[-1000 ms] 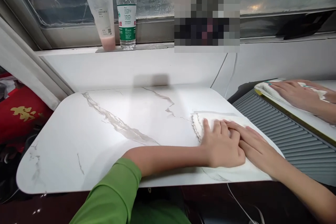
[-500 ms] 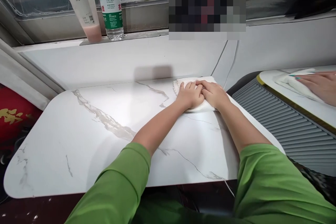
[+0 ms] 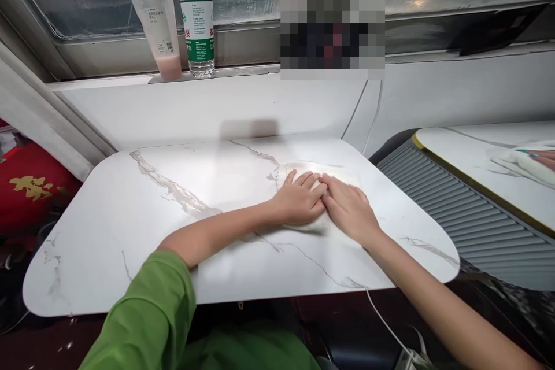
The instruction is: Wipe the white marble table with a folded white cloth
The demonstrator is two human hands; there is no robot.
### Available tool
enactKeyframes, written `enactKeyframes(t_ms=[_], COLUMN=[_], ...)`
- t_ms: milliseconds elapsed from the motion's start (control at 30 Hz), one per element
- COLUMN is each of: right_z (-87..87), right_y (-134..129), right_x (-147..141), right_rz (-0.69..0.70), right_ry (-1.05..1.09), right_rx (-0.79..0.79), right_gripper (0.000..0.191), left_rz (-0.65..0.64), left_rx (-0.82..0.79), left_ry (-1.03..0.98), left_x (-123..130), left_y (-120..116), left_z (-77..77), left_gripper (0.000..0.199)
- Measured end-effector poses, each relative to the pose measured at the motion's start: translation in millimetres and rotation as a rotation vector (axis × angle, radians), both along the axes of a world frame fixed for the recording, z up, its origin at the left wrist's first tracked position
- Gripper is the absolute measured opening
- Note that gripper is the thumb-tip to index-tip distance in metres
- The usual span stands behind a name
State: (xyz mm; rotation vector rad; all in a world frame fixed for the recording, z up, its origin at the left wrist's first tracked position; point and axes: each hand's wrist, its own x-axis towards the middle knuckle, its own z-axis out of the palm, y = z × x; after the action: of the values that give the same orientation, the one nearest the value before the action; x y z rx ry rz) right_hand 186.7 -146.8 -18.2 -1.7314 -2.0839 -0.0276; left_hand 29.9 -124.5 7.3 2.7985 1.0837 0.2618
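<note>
Both my hands press a white cloth (image 3: 286,170) flat against the white marble-patterned table (image 3: 143,243). My left hand (image 3: 300,199) lies palm down on it with the fingers spread. Beside it, my right hand (image 3: 350,208) is also flat and stretched out on the cloth, its fingertips touching the left hand's fingers. Parts of the cloth under the palms are hidden.
A plastic cup (image 3: 158,23) with pink drink and a water bottle (image 3: 197,29) stand on the window sill. At right, another person's hand (image 3: 544,157) rests on a cloth on a second table (image 3: 468,150). A white cable (image 3: 381,315) hangs near the front edge.
My hands and the cloth have slid from the table's back edge toward me. The other person's hand has shifted right and lower in view. The camera has tilted up a little.
</note>
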Motion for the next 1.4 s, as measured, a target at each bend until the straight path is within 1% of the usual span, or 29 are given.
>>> enactKeyframes(t_ms=[100, 167, 233, 300, 333, 400, 533, 600, 667, 733, 833, 967, 1067, 1133, 1233, 1300, 1400], right_z=[7.7, 11.1, 11.2, 8.9, 7.3, 4.7, 5.0, 7.4, 9.9, 11.3, 9.5, 3.2, 0.6, 0.8, 3.8, 6.8, 10.1], right_y=[-37, -53, -58, -52, -44, -21, 45, 77, 102, 117, 119, 98, 73, 52, 10, -23, -71], right_x=[-12, -20, -29, -37, -40, -43, -50, -56, -63, -68, -69, -67, -71, -77, -92, -104, -123], right_rz=[0.113, 0.158, 0.155, 0.147, 0.148, 0.166, 0.205, 0.161, 0.080, 0.031, 0.062, 0.109, 0.103, 0.107, 0.122, 0.148, 0.242], right_ry=[-0.030, -0.047, -0.050, -0.048, -0.051, -0.059, -0.087, -0.102, -0.109, -0.105, -0.090, -0.088, -0.116, -0.146, -0.206, -0.248, -0.281], right_rx=[-0.029, -0.007, 0.033, 0.062, 0.070, 0.080, 0.074, 0.055, 0.024, -0.015, -0.032, 0.005, 0.030, 0.055, 0.100, 0.130, 0.158], right_gripper=[0.046, 0.045, 0.042, 0.039, 0.038, 0.037, 0.040, 0.042, 0.044, 0.046, 0.049, 0.050, 0.051, 0.052, 0.053, 0.053, 0.052], left_rz=[-0.046, -0.060, -0.036, 0.009, 0.032, 0.080, 0.160, 0.203, 0.267, 0.320, 0.342, 0.323, 0.287, 0.254, 0.213, 0.193, 0.159], left_rx=[0.035, 0.039, 0.024, -0.006, -0.022, -0.041, -0.037, -0.039, -0.046, -0.051, -0.036, -0.016, -0.011, -0.012, -0.007, 0.011, 0.030], left_ry=[-0.008, -0.019, -0.032, -0.039, -0.038, -0.027, 0.027, 0.046, 0.045, 0.034, 0.021, 0.017, 0.015, 0.023, 0.028, 0.036, 0.064], left_x=[-27, -41, -50, -53, -52, -50, -44, -44, -45, -46, -49, -55, -63, -70, -86, -99, -120], left_y=[-35, -53, -62, -61, -55, -36, 26, 57, 80, 91, 88, 67, 47, 29, -8, -41, -94], left_z=[3.5, 4.6, 5.2, 5.5, 5.4, 5.1, 3.0, 1.8, 0.8, 0.1, -1.5, -4.0, -3.7, -2.2, 1.4, 4.5, 9.1], left_gripper=[0.049, 0.050, 0.049, 0.048, 0.048, 0.049, 0.051, 0.051, 0.051, 0.051, 0.051, 0.051, 0.051, 0.051, 0.051, 0.052, 0.055])
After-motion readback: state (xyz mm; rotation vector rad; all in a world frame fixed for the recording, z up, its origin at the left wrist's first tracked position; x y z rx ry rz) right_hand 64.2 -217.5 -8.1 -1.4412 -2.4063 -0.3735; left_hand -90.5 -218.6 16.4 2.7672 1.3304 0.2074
